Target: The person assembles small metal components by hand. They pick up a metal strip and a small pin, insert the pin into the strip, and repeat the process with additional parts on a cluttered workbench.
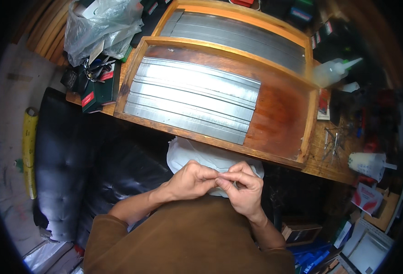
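My left hand (193,181) and my right hand (245,188) meet in front of my body, short of the table's front edge. Thumb and forefinger of each are pinched together, the fingertips touching. Whatever lies between them is too small or too covered to make out. White cloth-like material (187,153) hangs or lies just beyond and beneath my hands. Past it, on the table, rests a shallow wooden tray (283,116) with a reddish-brown bottom. Several flat, shiny metal strips (187,98) lie side by side across its left and middle part.
A second wooden tray (242,13) with grey strips stands behind. At the left are a clear plastic bag (103,34), keys (96,68) and a black padded seat (64,160). A squeeze bottle (330,73) and a drink cup (367,164) stand right. Boxes (368,246) fill the lower right.
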Demonstrator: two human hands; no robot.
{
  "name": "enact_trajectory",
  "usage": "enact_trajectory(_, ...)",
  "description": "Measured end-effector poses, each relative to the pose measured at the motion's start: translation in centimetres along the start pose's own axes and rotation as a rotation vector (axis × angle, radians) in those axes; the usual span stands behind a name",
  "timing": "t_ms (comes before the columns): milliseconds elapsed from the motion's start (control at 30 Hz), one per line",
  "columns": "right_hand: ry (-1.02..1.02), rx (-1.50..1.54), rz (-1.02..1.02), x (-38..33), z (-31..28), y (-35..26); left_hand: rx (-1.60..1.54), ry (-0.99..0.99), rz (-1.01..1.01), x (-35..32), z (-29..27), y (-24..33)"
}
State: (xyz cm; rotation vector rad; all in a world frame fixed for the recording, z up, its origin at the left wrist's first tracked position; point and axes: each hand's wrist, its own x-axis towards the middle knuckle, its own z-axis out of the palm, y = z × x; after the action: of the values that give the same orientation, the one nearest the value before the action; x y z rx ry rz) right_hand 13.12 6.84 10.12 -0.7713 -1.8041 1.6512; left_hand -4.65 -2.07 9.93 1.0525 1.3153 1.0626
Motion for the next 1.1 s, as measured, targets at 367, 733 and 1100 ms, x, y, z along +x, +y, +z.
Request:
enact_trajectory(367,-0.163,0.024,-0.145,2.8,0.2,-1.0,0.204,0.287,0.306,-1.4,0.7,-0.3)
enact_trajectory(733,-0.251,0.052,-0.055,3.1,0.0,-0.6,0.247,0.340,0.321,-1.9,0.9,-0.6)
enact_trajectory(1100,-0.137,-0.065,-0.043,1.9,-0.7,-1.6,0.158,0.119,0.217,-0.7,0.0,-0.1)
